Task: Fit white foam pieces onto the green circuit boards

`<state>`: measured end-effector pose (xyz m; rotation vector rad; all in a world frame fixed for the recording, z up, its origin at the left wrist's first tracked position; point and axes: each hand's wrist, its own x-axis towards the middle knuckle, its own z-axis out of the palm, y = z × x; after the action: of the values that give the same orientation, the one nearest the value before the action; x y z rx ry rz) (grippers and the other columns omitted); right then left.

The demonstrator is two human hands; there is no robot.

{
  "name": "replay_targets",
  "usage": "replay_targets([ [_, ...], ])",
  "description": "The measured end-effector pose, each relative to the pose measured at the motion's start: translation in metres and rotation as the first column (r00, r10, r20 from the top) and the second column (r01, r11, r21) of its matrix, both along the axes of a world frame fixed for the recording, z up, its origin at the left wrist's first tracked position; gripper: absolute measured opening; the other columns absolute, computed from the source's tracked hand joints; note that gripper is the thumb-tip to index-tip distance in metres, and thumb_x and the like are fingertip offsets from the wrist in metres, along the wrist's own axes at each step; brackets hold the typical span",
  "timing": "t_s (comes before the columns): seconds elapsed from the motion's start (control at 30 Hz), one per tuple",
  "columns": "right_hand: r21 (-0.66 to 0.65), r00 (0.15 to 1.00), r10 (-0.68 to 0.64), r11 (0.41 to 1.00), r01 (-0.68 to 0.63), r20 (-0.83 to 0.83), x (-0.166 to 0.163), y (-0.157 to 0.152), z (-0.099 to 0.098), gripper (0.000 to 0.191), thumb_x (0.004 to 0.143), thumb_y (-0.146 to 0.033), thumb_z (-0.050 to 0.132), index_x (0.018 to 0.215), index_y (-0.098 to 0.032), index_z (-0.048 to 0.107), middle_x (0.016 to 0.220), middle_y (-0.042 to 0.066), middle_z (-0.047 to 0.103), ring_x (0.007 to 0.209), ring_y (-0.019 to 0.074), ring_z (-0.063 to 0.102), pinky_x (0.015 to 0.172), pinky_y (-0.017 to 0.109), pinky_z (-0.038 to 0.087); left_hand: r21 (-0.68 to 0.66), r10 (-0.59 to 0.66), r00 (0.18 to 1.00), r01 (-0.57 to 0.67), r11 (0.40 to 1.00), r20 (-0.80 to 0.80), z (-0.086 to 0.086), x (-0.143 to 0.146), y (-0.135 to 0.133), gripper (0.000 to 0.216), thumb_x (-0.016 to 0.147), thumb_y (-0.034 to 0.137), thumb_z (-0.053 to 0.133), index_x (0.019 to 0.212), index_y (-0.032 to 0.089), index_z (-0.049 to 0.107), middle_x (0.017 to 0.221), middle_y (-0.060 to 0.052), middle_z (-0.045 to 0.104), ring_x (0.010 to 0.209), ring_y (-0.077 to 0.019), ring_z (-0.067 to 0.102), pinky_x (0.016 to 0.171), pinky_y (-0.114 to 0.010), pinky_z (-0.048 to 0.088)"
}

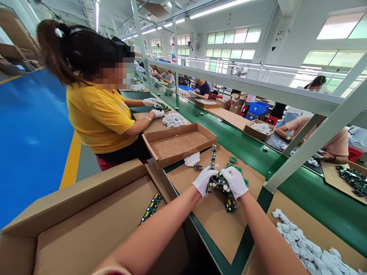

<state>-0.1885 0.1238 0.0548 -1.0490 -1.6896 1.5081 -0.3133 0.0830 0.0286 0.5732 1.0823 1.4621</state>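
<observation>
Left of and nearer than the white-gloved fingers (212, 172), a matte brown cardboard box (94, 225) is seen. By the left hand (204, 181), a slim, knobbly green circuit strip (213, 156) is gripped nearly upright; by the right hand (236, 183), a jagged cluster of dark boards (220, 181) is clasped above a flat cardboard sheet (219, 233). Just beyond, small rectangular green boards (233, 159) are scattered; farther off, a shallow cardboard tray (180, 144).

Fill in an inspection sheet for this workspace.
Surface: brown cardboard sheet on a green bench.
Job's things: circuit-board strip in the left hand; dark boards lower down; small green boards beyond.
Clutter: crumpled white item near a cardboard tray; white pieces piled at right.
Hands: both white-gloved; left grips the strip, right hand at the dark boards.
Cables: nothing seen on the sheet.
Surroundings: co-worker in yellow at left; metal frame at right.
</observation>
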Motion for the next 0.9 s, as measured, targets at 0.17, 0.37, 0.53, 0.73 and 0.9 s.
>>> replay_targets([
  [0.17,0.021,0.997,-0.056,0.998,0.058,-0.06,-0.004,0.0,-0.004,0.041,0.076,-0.063,0.047,0.072,-0.022,0.04,0.048,-0.008,0.048,0.028,0.0074,0.042,0.024,0.017,0.03,0.008,-0.083,0.993,0.084,0.996,-0.086,0.007,0.001,0.007,0.039,0.071,0.034,0.051,0.106,0.016,0.052,0.069,-0.001,0.055,0.051,-0.0111,0.053,0.043,-0.02,0.039],
  [0.37,0.195,0.986,-0.169,0.966,0.167,-0.009,0.01,0.022,0.01,0.04,0.076,-0.059,0.048,0.082,-0.021,0.058,0.074,0.002,0.066,0.072,0.0199,0.066,0.064,0.032,0.055,0.063,-0.01,0.87,0.048,0.997,-0.493,0.024,-0.022,0.02,0.033,0.06,0.021,0.064,0.092,0.017,0.055,0.073,0.001,0.056,0.071,-0.0166,0.057,0.063,-0.028,0.048],
  [0.53,0.359,0.972,-0.232,0.911,0.201,0.046,0.027,0.03,0.021,0.04,0.078,-0.055,0.049,0.093,-0.021,0.065,0.111,0.006,0.065,0.114,0.0246,0.052,0.103,0.04,0.035,0.165,0.085,0.606,0.078,0.983,-0.791,0.037,-0.035,0.008,0.028,0.051,0.008,0.069,0.076,0.019,0.062,0.092,-0.007,0.061,0.111,-0.0289,0.048,0.095,-0.034,0.038],
  [0.73,0.323,0.955,-0.281,0.916,0.236,0.097,0.028,0.02,0.028,0.05,0.081,-0.06,0.045,0.111,-0.021,0.053,0.103,0.009,0.065,0.082,0.0215,0.066,0.056,0.027,0.052,0.139,0.099,0.362,0.086,0.987,-0.927,0.035,-0.021,-0.021,0.047,0.061,0.013,0.07,0.105,0.028,0.063,0.111,-0.007,0.058,0.11,-0.0304,0.051,0.094,-0.036,0.036],
  [0.9,0.206,0.978,-0.116,0.975,0.08,0.171,0.026,0.006,0.038,0.04,0.079,-0.059,0.049,0.078,-0.02,0.057,0.051,-0.003,0.056,0.033,0.012,0.052,0.026,0.018,0.029,0.126,0.1,0.318,0.062,0.99,-0.943,0.033,-0.015,-0.035,0.07,0.058,0.022,0.079,0.124,0.025,0.055,0.094,-0.011,0.062,0.106,-0.0332,0.053,0.095,-0.037,0.034],
])
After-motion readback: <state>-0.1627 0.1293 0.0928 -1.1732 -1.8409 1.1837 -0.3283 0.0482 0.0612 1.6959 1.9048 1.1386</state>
